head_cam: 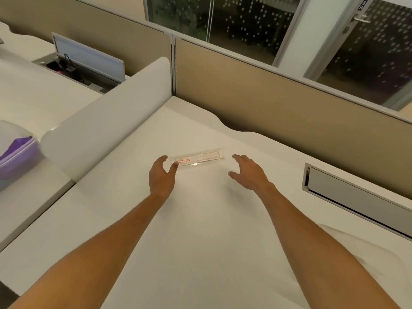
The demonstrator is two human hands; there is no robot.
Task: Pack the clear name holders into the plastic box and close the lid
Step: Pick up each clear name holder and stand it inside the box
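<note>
White desk (200, 253); tan partition (278, 103) behind; cable tray flap (356, 197) right; purple-lidded container (15, 152) far left.

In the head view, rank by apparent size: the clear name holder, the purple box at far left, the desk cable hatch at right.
1. Cable hatch, largest.
2. Purple box, cropped by the frame edge, so its rank against the hatch is unsure.
3. Clear name holder, smallest.

The worktop (200, 230) lies bare and open from 6 o'clock up to the clear name holder (199, 159) at the centre, with open worktop on both sides of it. A tan partition (278, 103) walls off 12 to 2 o'clock, a white rounded divider (107, 121) blocks 9 to 11, and a recessed cable tray (356, 197) interrupts the surface at 3 o'clock.
</note>
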